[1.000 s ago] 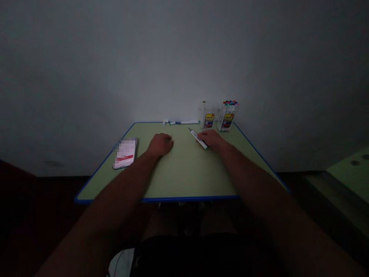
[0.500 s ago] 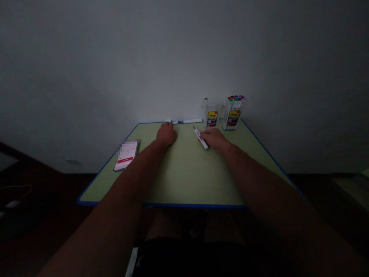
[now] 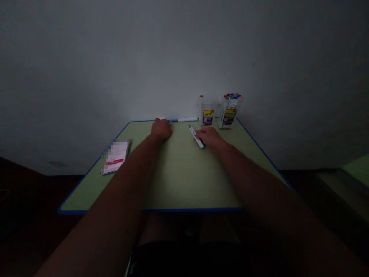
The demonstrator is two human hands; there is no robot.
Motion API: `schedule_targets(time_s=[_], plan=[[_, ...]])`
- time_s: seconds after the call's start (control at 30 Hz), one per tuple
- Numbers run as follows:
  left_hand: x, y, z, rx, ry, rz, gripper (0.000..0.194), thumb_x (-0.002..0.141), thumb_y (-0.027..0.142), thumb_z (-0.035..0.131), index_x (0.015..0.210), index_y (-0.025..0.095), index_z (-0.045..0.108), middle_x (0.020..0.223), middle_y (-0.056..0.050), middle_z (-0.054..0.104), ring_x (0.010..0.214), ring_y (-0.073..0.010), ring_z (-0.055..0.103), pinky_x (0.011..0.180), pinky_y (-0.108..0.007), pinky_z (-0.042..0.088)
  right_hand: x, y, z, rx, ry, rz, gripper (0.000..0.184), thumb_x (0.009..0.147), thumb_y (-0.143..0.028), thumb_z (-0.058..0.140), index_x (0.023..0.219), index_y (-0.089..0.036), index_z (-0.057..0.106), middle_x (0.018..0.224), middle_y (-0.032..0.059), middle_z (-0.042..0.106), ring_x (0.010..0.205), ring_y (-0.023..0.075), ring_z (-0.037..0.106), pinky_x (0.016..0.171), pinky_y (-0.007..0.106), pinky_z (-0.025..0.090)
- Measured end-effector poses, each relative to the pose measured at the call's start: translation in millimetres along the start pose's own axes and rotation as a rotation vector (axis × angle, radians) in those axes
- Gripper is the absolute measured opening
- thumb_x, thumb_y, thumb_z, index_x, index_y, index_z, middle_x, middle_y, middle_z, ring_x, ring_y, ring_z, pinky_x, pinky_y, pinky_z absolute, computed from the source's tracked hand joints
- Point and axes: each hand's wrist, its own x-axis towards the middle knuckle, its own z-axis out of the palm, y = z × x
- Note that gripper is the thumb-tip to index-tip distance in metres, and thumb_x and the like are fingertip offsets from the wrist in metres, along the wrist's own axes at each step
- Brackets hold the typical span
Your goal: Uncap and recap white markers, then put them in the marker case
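My right hand [image 3: 210, 137] rests on the green table [image 3: 178, 173] and is closed on a white marker with a green cap [image 3: 196, 137], which points up and to the left. My left hand [image 3: 161, 128] is stretched to the table's far edge, fingers curled over something small and white next to a marker lying along the wall [image 3: 184, 120]. What those fingers hold is hidden. The room is dim.
A clear case full of coloured markers [image 3: 229, 111] and a second clear case [image 3: 206, 114] stand at the far right by the wall. A phone [image 3: 114, 156] lies near the table's left edge. Another green surface [image 3: 357, 167] shows at far right.
My left hand has slid forward from mid-table to the far edge by the lying marker. My right hand keeps the green-capped marker in about the same spot.
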Motion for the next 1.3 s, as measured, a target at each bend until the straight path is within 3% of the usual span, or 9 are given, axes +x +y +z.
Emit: schedule_targets(time_s=[0.3,0.6,0.77,0.97,1.13,1.3], plan=[[-36.3,-5.9,-18.6,-0.215,-0.019,-0.042,0.030,0.078,0.019,0.062,0.104,0.018,0.077,0.109,-0.009,0.076,0.102,-0.0247,0.068,0.092,-0.033,0.052,3.9,5.0,-1.2,-0.015,-0.001,-0.046,0.020,0.082,-0.018,0.063,0.088,-0.012,0.080,0.077,0.0052,0.074,0.064,0.0121,0.062,0.056,0.021,0.041],[-89.7,1.3,-45.3,-0.511,-0.164,-0.041,0.017,0.073,0.026,0.073,0.089,0.019,0.075,0.092,-0.005,0.077,0.083,-0.0195,0.070,0.076,-0.028,0.054,-1.5,3.3,2.6,0.085,-0.076,-0.044,0.023,0.081,-0.017,0.063,0.096,-0.011,0.079,0.075,0.0034,0.072,0.057,0.0099,0.057,0.053,0.020,0.041],[-103.9,1.0,-51.5,-0.835,-0.088,-0.132,0.019,0.071,0.016,0.068,0.089,0.016,0.072,0.087,-0.005,0.074,0.072,-0.0159,0.065,0.068,-0.029,0.052,-11.2,-3.4,2.3,0.210,-0.181,-0.027,0.023,0.079,-0.011,0.062,0.097,-0.011,0.077,0.074,0.0025,0.071,0.054,0.0091,0.053,0.051,0.019,0.040],[-101.8,-6.3,-46.9,-1.122,0.031,-0.113,0.018,0.065,0.016,0.074,0.083,0.016,0.070,0.072,-0.002,0.068,0.063,-0.0132,0.059,0.064,-0.029,0.047,-14.2,-4.7,-1.0,0.336,-0.252,-0.083,0.019,0.073,-0.005,0.064,0.084,-0.014,0.076,0.072,0.0026,0.070,0.055,0.0093,0.054,0.053,0.020,0.042],[-99.2,-2.8,-37.9,-1.182,0.068,-0.094,0.022,0.062,0.014,0.075,0.084,0.017,0.072,0.069,0.000,0.064,0.061,-0.0121,0.055,0.062,-0.029,0.043,-19.1,-7.5,-1.7,0.364,-0.237,-0.073,0.018,0.075,-0.004,0.063,0.082,-0.015,0.076,0.068,0.0024,0.069,0.055,0.0101,0.056,0.053,0.021,0.043],[-100.2,1.2,-41.8,-1.146,0.123,-0.063,0.023,0.059,0.013,0.077,0.082,0.017,0.072,0.066,0.003,0.058,0.061,-0.0105,0.048,0.060,-0.027,0.037,-24.5,-11.2,-1.6,0.399,-0.210,-0.068,0.018,0.074,-0.004,0.064,0.085,-0.014,0.075,0.075,0.0028,0.071,0.060,0.0106,0.059,0.057,0.021,0.045]])
